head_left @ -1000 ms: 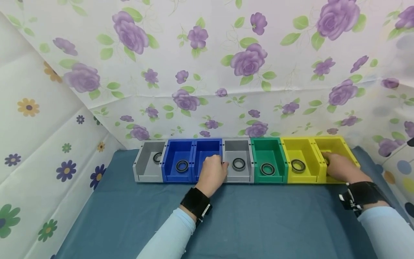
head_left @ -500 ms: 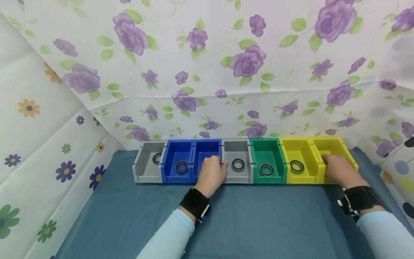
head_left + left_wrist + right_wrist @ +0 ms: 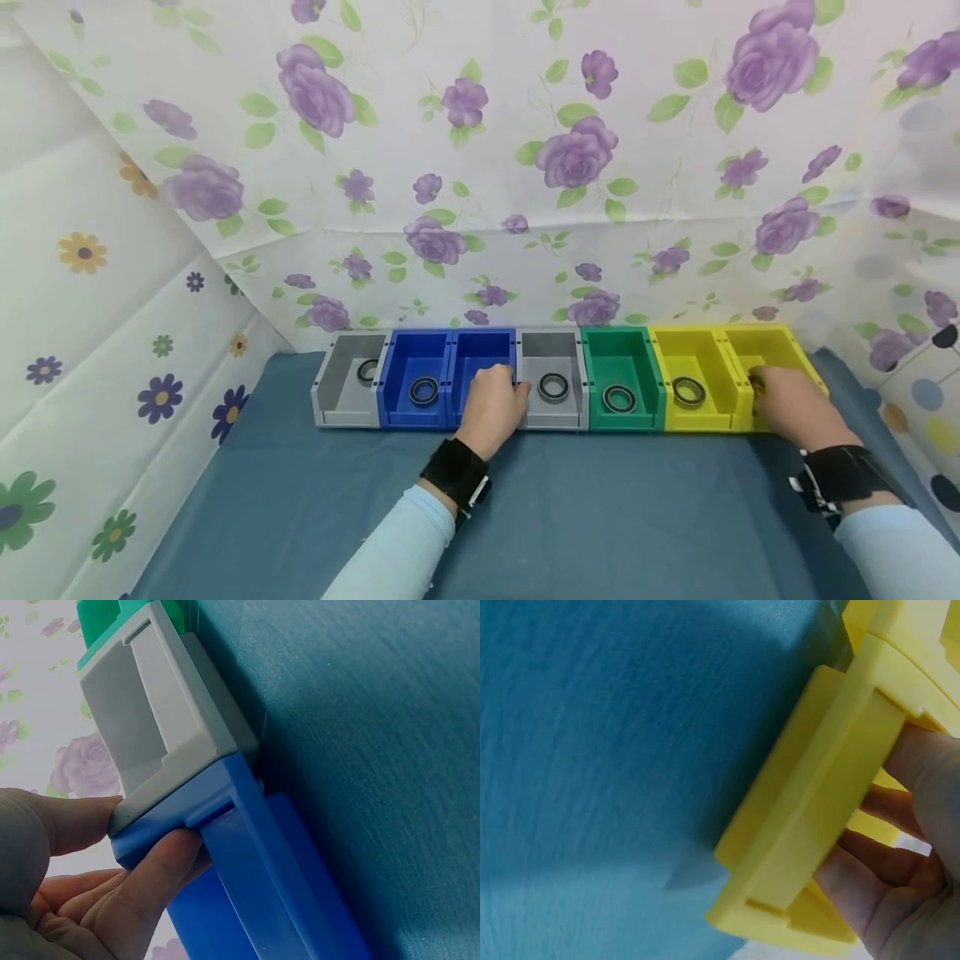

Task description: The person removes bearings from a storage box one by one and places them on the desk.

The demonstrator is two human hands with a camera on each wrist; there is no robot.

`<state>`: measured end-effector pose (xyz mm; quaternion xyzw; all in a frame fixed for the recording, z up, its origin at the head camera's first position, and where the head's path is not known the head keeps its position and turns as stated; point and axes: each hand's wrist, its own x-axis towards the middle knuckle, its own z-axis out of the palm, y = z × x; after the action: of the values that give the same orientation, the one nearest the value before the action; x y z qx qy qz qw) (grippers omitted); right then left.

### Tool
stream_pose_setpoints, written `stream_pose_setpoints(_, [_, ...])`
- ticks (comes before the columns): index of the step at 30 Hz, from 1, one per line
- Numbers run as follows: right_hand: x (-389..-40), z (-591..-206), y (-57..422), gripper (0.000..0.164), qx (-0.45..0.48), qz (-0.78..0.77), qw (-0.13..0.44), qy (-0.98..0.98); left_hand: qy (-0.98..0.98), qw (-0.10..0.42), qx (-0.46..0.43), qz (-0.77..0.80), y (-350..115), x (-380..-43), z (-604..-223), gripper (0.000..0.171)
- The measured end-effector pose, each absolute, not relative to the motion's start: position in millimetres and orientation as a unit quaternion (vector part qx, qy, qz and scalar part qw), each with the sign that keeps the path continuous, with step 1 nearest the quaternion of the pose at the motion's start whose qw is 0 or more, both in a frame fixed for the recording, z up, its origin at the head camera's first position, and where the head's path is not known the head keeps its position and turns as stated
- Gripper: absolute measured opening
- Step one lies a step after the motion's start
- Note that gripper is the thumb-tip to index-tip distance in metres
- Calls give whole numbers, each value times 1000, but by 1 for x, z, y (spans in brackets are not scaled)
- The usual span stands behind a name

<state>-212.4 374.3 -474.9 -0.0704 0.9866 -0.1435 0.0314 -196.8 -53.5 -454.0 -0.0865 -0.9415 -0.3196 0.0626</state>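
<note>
My left hand (image 3: 491, 410) pinches the adjoining side walls of the second blue bin (image 3: 217, 900) and the middle grey bin (image 3: 150, 705), thumb on the grey side and fingers on the blue. Far right, my right hand (image 3: 798, 406) reaches into the end yellow bin (image 3: 810, 810). In the head view a small dark part of a bearing (image 3: 757, 383) shows at its fingertips; the bin's front lip hides it in the right wrist view. Single ring-shaped bearings lie in the other bins: the green bin's bearing (image 3: 619, 398) and the grey bin's bearing (image 3: 553, 387) are plainest.
Joined in one row, the bins include a left grey bin (image 3: 348, 400), a first blue bin (image 3: 408, 350), a green bin (image 3: 618, 346) and another yellow bin (image 3: 686, 350). They stand on a blue cloth (image 3: 600, 508) before a flowered backdrop (image 3: 525, 275).
The head view has shifted slightly. My left hand keeps its place on the bin walls. At the right hand's fingertips, the bearing's dark edge shows again after being hidden half a second ago.
</note>
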Motion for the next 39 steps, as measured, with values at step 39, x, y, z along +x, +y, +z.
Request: stream_pose_setpoints(39, [-133, -468, 334, 48, -67, -162, -16, 984, -934, 71, -72, -342, -51, -196, -457, 24])
